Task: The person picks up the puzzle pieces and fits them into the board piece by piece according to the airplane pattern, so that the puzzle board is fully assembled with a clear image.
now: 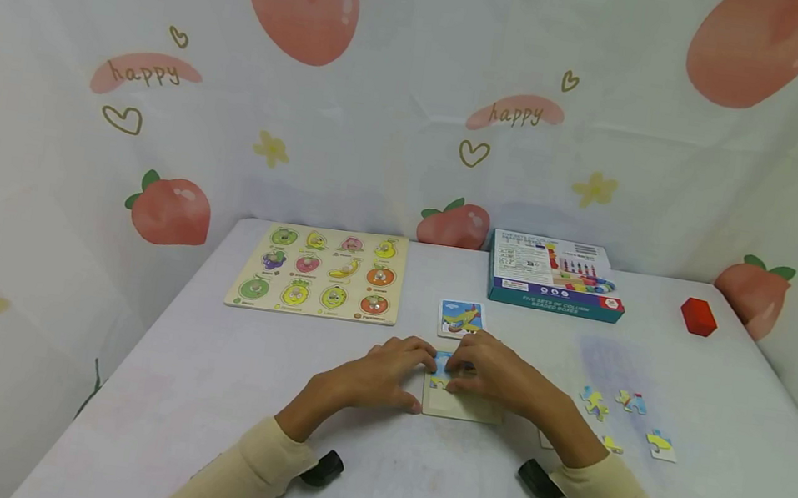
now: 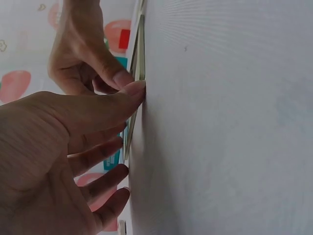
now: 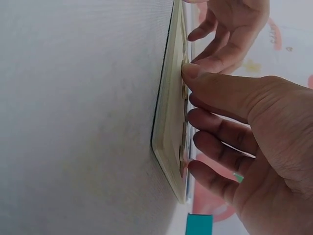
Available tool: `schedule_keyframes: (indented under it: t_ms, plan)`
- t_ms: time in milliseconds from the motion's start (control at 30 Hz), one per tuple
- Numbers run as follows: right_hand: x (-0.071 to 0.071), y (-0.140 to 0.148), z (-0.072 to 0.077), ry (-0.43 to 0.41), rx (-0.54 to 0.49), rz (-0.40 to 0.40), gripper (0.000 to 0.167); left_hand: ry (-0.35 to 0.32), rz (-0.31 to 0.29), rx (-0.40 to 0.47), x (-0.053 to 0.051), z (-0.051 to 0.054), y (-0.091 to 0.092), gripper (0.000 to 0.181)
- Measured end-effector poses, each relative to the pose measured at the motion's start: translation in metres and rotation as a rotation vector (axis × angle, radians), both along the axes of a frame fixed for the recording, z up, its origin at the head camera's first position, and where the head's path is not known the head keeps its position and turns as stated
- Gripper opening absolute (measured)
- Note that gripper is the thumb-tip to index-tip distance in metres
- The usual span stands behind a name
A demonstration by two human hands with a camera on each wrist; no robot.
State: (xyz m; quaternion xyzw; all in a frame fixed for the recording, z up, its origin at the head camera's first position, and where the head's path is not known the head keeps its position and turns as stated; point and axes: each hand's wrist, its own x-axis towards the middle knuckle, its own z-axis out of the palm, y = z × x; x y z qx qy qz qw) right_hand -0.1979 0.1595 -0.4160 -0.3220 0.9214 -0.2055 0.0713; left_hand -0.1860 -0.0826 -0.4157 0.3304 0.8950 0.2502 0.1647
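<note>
A small jigsaw tray (image 1: pixel 464 409) lies on the table, with joined blue and yellow puzzle pieces (image 1: pixel 439 381) in its upper left part. My left hand (image 1: pixel 382 375) holds the tray's left side, thumb at the near corner and fingers by the far one. Over the tray, my right hand (image 1: pixel 499 373) has its thumb and fingertips on a puzzle piece (image 3: pixel 184 91); its fingers hide part of the picture. Just behind the tray is a picture card (image 1: pixel 461 319) with a yellow airplane. Loose puzzle pieces (image 1: pixel 594 403) lie right of my right forearm, one partly hidden by it.
At the back left lies a wooden fruit puzzle board (image 1: pixel 316 272). A teal and white toy box (image 1: pixel 554 276) is at the back, right of centre. A red block (image 1: pixel 699 317) sits near the table's right edge. Patterned cloth hangs behind.
</note>
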Motion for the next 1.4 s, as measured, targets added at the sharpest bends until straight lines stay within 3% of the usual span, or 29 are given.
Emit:
schedule_keyframes:
  t_ms: [233,467,833,1100,1400]
  plan:
    - [-0.001,0.000,-0.001,-0.002,-0.005,-0.010,0.024,0.049,-0.052,-0.012,0.000,0.000,0.002,0.043]
    - [-0.003,0.001,-0.003,-0.007,-0.014,0.005,0.024,0.054,-0.075,-0.030,0.001,0.005,0.004,0.044]
    - [-0.002,0.011,0.000,-0.026,-0.069,0.014,0.026,0.072,-0.120,-0.074,0.000,0.003,0.005,0.048]
    - [0.007,0.040,0.005,-0.022,-0.088,-0.085,0.024,0.062,-0.152,-0.072,0.001,0.002,0.006,0.050]
    - [0.021,0.084,0.010,-0.036,-0.084,-0.209,0.028,0.014,-0.143,-0.040,0.001,0.001,0.007,0.054]
